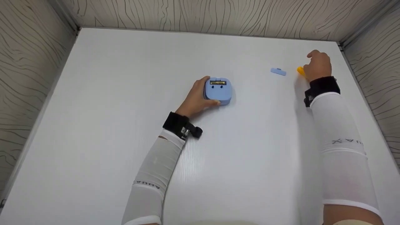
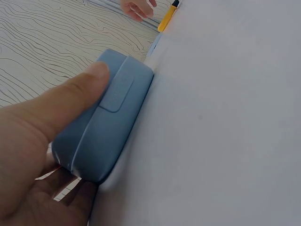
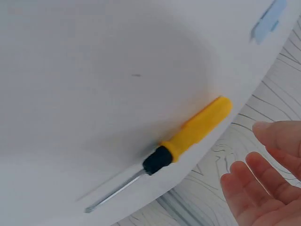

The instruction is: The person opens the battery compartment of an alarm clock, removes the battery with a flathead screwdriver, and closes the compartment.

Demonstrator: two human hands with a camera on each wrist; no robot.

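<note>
My left hand (image 1: 197, 97) grips a light-blue rounded box-shaped device (image 1: 220, 93) by its left side, the thumb along its near edge. A slot in its top face lies uncovered, with a gold-coloured battery (image 1: 218, 82) inside and two dark holes below. In the left wrist view the thumb presses the blue casing (image 2: 110, 122). Over at the right, my right hand (image 1: 319, 65) hovers with loosely bent fingers beside a screwdriver (image 3: 200, 127) with a yellow handle, black collar and metal shaft. In the right wrist view the fingers (image 3: 256, 183) are apart from it and hold nothing.
A small light-blue cover piece (image 1: 278, 72) lies on the white table (image 1: 131, 78) between the device and the screwdriver. Wood-grain patterned panels (image 1: 200, 15) border the table at the back and both sides.
</note>
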